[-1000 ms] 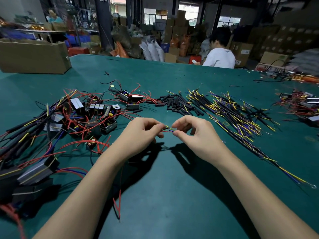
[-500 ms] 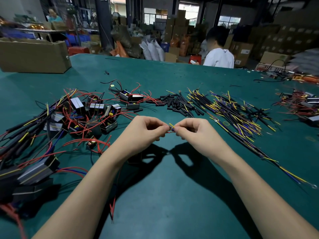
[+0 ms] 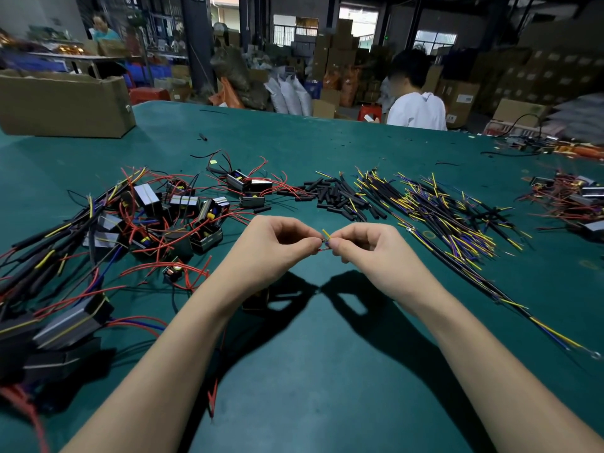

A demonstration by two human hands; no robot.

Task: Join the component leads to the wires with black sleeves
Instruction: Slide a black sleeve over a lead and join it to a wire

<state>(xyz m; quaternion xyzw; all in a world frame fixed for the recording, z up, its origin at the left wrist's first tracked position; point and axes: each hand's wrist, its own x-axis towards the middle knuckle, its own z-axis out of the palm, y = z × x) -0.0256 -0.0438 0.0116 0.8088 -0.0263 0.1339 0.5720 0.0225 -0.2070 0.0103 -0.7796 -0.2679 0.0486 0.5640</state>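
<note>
Above the middle of the green table (image 3: 327,371), my left hand (image 3: 271,250) pinches a red component lead (image 3: 322,249) between thumb and fingers. My right hand (image 3: 369,248) pinches a yellow wire end (image 3: 326,233) that sticks up between the two hands. The fingertips of both hands meet at the joint. A red lead end (image 3: 213,395) hangs below my left forearm. The component on that lead is hidden under my left hand. Loose black sleeves (image 3: 336,197) lie in a heap behind my hands.
Boxy components with red leads (image 3: 183,210) are piled at the left. Yellow and blue wires with black sleeves (image 3: 447,217) spread at the right. More components (image 3: 575,197) lie far right. A cardboard box (image 3: 65,106) stands back left. A person in white (image 3: 416,106) sits beyond the table.
My fingertips have closed together around the joint. The yellow wire end has swung from pointing down between the hands to sticking up.
</note>
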